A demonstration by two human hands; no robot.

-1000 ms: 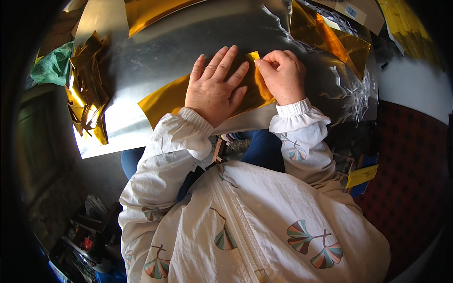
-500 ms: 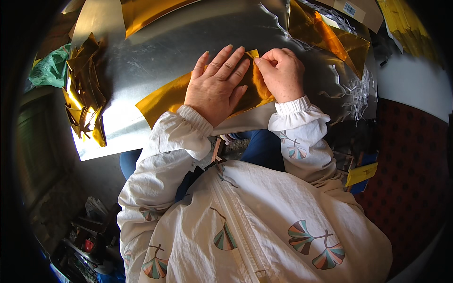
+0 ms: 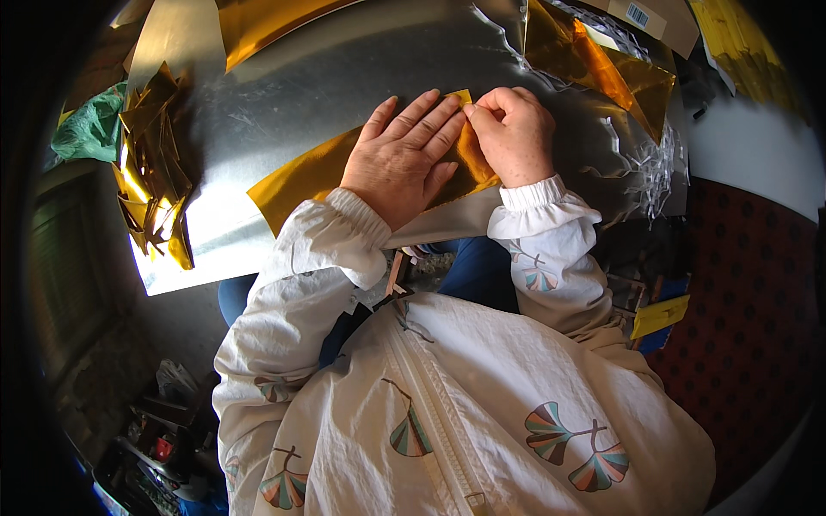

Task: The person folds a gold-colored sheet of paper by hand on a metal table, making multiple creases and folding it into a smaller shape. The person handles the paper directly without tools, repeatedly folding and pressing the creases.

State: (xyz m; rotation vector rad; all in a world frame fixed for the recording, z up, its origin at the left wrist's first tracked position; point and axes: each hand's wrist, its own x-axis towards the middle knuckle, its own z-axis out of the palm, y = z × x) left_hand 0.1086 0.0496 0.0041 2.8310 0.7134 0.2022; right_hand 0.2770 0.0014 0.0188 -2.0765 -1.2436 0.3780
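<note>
A strip of shiny gold foil sheet (image 3: 301, 176) lies slantwise on the metal-topped table (image 3: 284, 95) in front of me. My left hand (image 3: 400, 155) rests flat across its middle, fingers stretched out and pointing up to the right. At the strip's far right corner, my right hand (image 3: 514, 136) pinches the edge between thumb and forefinger, the other fingers curled in. The part of the foil under my left palm is hidden.
A pile of folded gold foil pieces (image 3: 155, 163) stands at the table's left edge beside a green plastic bag (image 3: 90, 125). Another gold sheet (image 3: 267, 26) lies at the back. Far right are a creased gold sheet (image 3: 641, 90), pale shredded strips (image 3: 650, 176) and a cardboard box (image 3: 658, 19).
My left hand has slid slightly to the right over the foil, its fingertips now nearer my right hand. My right hand keeps its pinch in the same place.
</note>
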